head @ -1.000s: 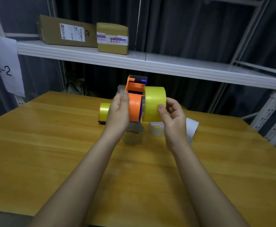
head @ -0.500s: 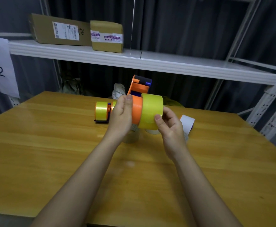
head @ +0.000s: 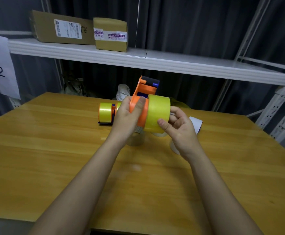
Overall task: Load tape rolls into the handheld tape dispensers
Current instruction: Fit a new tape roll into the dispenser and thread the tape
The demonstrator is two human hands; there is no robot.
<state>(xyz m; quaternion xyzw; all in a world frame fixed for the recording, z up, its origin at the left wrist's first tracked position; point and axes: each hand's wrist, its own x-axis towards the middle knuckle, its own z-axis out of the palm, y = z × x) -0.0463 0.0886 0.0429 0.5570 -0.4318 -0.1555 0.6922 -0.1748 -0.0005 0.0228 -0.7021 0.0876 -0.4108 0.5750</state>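
Note:
An orange handheld tape dispenser [head: 143, 92] with a dark roller at its top is held up over the wooden table [head: 53, 150]. My left hand [head: 126, 119] grips its orange side plate, thumb across the plate. A yellow tape roll [head: 158, 112] sits against the dispenser's right side. My right hand [head: 179, 128] holds that roll, thumb on its lower face and fingers behind. A second dispenser with a yellow roll on it [head: 106, 113] lies on the table behind my left hand.
A clear tape roll [head: 136, 138] and a pale roll [head: 158, 134] stand on the table beneath my hands. A white roll [head: 196, 123] lies to the right. Two cardboard boxes [head: 111, 33] sit on the white shelf [head: 172, 63] behind the table.
Both hands have lowered the dispenser and yellow roll a little toward the table. The roll now sits tighter against the orange plate.

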